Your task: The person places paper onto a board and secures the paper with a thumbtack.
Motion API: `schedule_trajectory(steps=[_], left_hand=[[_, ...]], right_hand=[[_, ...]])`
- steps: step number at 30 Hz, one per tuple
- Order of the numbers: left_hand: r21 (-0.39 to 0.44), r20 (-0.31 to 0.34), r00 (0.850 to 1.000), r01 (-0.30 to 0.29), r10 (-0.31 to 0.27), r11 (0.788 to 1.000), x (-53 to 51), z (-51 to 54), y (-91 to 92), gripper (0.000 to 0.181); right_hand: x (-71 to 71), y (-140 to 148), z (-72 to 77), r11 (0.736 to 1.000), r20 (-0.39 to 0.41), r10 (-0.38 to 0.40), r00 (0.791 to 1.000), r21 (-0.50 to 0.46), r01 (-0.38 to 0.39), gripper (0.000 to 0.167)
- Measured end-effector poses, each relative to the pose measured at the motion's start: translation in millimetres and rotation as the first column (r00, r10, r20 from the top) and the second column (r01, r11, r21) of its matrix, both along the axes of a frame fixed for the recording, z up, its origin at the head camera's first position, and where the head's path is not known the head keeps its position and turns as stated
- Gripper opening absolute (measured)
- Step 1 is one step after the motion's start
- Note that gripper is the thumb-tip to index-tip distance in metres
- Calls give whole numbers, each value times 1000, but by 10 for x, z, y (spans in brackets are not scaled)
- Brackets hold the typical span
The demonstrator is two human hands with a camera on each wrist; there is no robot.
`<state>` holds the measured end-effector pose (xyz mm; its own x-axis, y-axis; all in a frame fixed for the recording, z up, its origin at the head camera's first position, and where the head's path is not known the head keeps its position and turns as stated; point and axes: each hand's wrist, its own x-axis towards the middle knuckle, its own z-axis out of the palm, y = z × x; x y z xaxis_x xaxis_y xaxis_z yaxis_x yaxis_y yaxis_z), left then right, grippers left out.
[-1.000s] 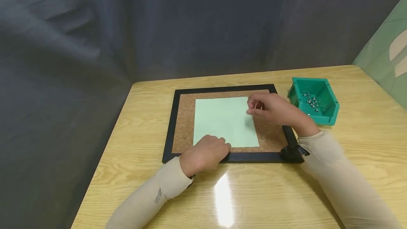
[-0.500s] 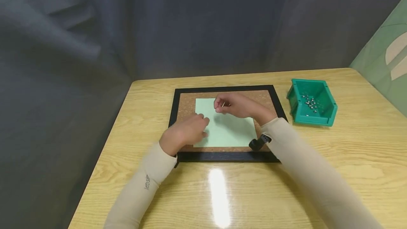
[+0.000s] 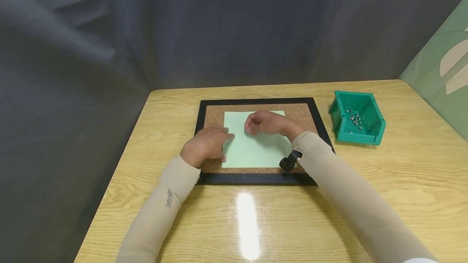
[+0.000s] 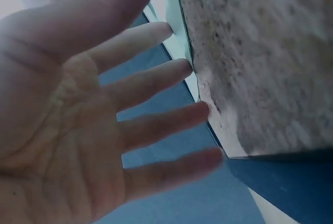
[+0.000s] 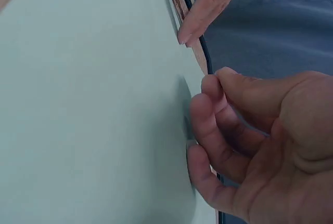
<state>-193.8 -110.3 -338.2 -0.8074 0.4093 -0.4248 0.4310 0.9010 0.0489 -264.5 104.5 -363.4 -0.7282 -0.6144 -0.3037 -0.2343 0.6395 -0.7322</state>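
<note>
A pale green square of paper (image 3: 252, 157) lies on a cork board (image 3: 213, 115) with a black frame (image 3: 252, 179). My left hand (image 3: 206, 145) rests over the paper's left edge with spread fingers; in the left wrist view its straight fingertips (image 4: 195, 112) reach the paper and cork. Over the upper middle of the paper hovers my right hand (image 3: 268, 123), thumb and forefinger tips brought together in a pinch. Whatever tiny thing is between them is covered by the fingertips. In the right wrist view its other fingers (image 5: 208, 125) curl just above the paper.
A green open-front bin (image 3: 360, 138) stands right of the board, holding several small shiny metal pieces (image 3: 354, 119) that look like pins. The wooden table (image 3: 183, 222) bears the board. Dark cloth (image 3: 237, 31) hangs behind and at left.
My right hand has moved left from the paper's right edge to over its upper middle. My left hand has gone from the bottom frame up to the paper's left edge, fingers spreading.
</note>
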Motion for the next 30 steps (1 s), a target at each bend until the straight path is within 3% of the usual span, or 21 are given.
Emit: schedule_trajectory(steps=[8, 17, 20, 30], left_hand=[[-4, 29, 1000, 1, -1, 1000, 5, -7, 64, 79], [4, 53, 998, -21, 21, 1000, 59, 7, 62, 77], [-4, 60, 998, -26, 26, 1000, 75, 13, 47, 78], [3, 57, 998, -9, 8, 1000, 83, -3, 67, 78]], right_hand=[[-214, -182, -50, 999, 18, -38, 999, -11, 38, 13], [-427, -411, 37, 985, 50, -111, 993, 139, 103, 15], [-450, -476, 38, 980, 60, -142, 988, 146, 132, 20], [-455, -631, 18, 952, -11, -208, 978, 225, 206, 26]])
